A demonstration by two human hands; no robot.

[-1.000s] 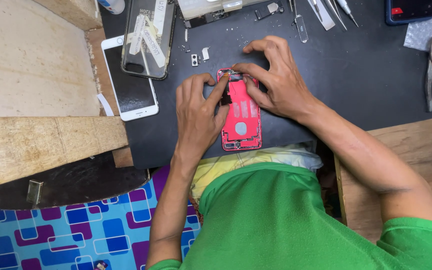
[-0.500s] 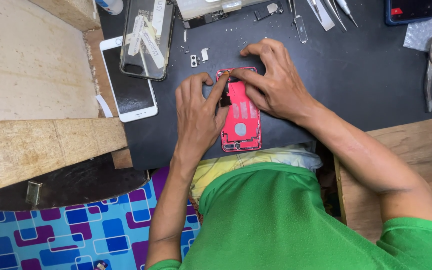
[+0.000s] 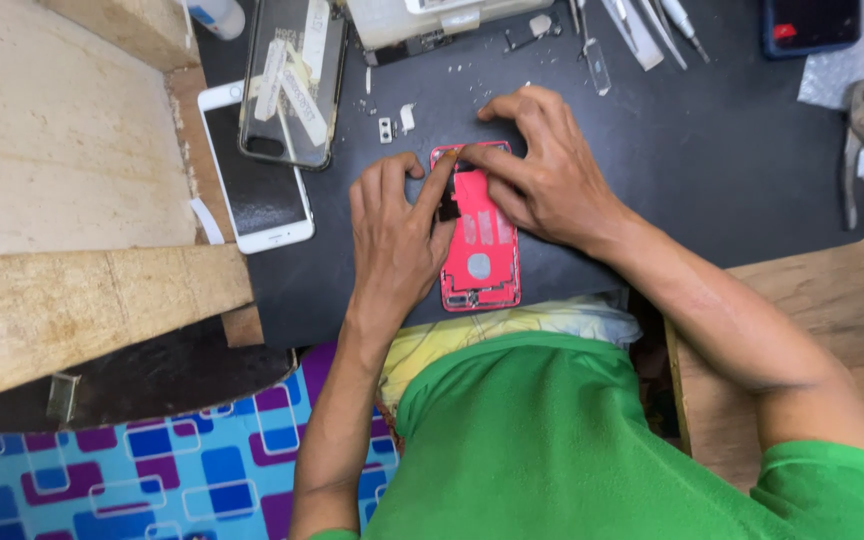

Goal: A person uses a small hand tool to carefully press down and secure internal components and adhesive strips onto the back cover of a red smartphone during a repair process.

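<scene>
Dark mat [image 3: 712, 190] covers worktop, wooden boards at left. Red phone housing [image 3: 480, 240] lies open-side up on mat, near front edge. Left hand [image 3: 397, 235] rests on housing's left side, index finger pressing inside upper part. Right hand [image 3: 542, 170] pins top end, fingers bent, grasping nothing. White phone [image 3: 252, 180] face up, well left. Pliers [image 3: 862, 140] far right.

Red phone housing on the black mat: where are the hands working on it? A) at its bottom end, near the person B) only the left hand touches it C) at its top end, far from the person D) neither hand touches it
C: the left hand and right hand both press fingertips on the far top end of the red phone housing.
</scene>
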